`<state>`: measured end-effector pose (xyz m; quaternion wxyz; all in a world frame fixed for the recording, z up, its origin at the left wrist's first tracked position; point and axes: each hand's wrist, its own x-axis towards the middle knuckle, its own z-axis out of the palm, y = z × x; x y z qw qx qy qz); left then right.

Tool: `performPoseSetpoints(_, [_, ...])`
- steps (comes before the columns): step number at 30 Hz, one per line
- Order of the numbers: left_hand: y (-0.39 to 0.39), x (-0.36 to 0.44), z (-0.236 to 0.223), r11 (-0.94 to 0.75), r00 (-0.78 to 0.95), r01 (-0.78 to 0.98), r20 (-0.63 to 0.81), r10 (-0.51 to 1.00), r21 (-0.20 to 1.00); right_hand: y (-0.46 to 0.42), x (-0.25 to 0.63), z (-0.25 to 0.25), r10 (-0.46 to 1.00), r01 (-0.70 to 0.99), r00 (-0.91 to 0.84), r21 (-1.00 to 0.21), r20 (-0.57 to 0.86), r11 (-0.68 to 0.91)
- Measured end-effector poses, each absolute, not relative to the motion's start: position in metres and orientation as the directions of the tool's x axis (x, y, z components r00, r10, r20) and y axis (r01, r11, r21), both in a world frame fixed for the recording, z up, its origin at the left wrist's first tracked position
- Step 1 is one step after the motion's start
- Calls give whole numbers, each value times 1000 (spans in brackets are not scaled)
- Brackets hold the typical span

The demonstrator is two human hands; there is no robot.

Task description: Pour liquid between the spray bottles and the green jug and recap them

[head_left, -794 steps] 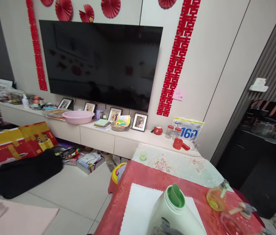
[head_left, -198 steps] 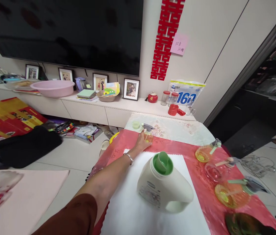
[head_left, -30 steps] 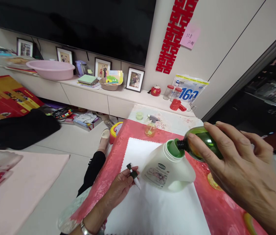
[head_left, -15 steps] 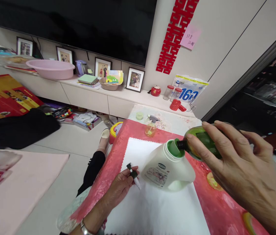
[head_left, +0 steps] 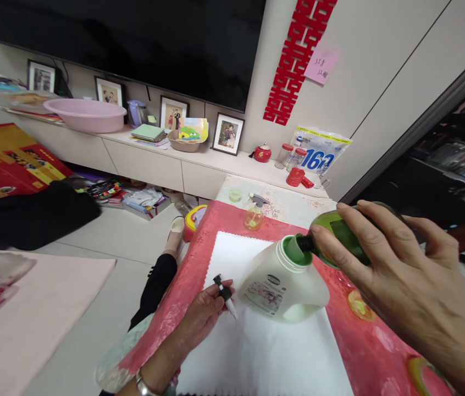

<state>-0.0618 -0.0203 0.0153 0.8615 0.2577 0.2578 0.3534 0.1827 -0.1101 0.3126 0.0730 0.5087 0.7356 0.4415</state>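
My right hand [head_left: 397,247] is wrapped round a green bottle [head_left: 342,234], tipped on its side. The bottle's black neck rests at the green pouring spout inside the mouth of a pale detergent jug [head_left: 284,289]. The jug stands upright on a white cloth [head_left: 257,357]; whether liquid is flowing is hidden. In the fingers of my left hand [head_left: 208,308] is a pump head [head_left: 225,295], dark green at the top with a white lower part. It is held just left of the jug, apart from it.
Behind the jug stand a small yellowish spray bottle [head_left: 253,219] and a light green cup [head_left: 234,194]. A yellow round item [head_left: 360,306] lies right of the jug on the red tablecloth [head_left: 187,280]. A long cabinet [head_left: 142,159] with a pink basin [head_left: 90,115] runs along the wall.
The green bottle and my right hand have shifted very slightly up and left, with the neck still at the jug's mouth. My left hand and the pump head hold nearly the same place.
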Motion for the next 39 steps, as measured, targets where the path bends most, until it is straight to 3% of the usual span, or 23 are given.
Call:
performPoseSetpoints(9, [-19, -63, 0, 593, 637, -454, -223, 738, 666, -109, 179, 316, 814, 696, -471, 710, 339, 107])
performPoseSetpoints(39, [-18, -62, -2, 610, 643, -475, -224, 732, 634, -103, 169, 330, 772, 633, -558, 758, 305, 159])
